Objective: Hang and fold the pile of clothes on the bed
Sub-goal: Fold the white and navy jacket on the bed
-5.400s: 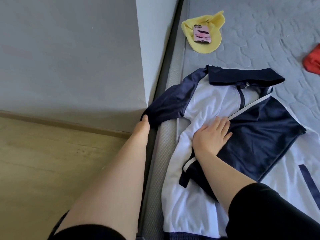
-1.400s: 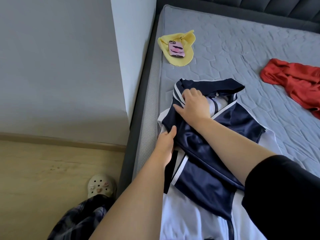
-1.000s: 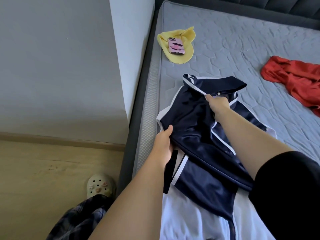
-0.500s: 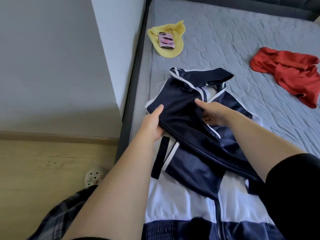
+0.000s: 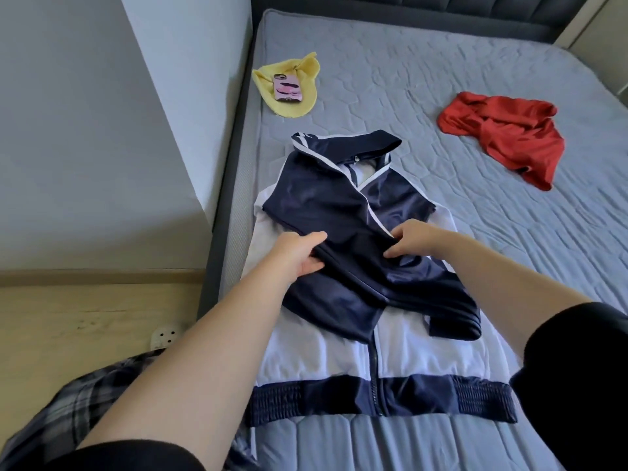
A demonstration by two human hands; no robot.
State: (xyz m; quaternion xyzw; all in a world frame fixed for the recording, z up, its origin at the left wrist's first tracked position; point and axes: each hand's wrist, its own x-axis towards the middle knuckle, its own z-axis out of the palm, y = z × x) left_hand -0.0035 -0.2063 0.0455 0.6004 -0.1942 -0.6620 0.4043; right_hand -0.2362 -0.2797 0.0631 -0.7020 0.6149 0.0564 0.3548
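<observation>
the navy and white jacket [image 5: 353, 300] lies face up at the middle of the mattress [image 5: 424, 73], both sleeves crossed over its chest. the left hand [image 5: 299, 253] grips the top sleeve's edge, thumb over and fingers curled under. the right hand [image 5: 411, 241] pinches the same sleeve just beside it. i judge the fold about half done, with the body not yet doubled. a red garment [image 5: 503, 137] lies crumpled at 2 o'clock, still to do. a yellow cloth [image 5: 306, 68] at 11 o'clock carries a phone [image 5: 287, 87]. the mattress is grey and quilted, with a dark headboard [image 5: 441, 8] at 12, a grey wall [image 5: 85, 130] at 10, and wooden floor [image 5: 85, 317] with a pale clog [image 5: 166, 336] at 8.
</observation>
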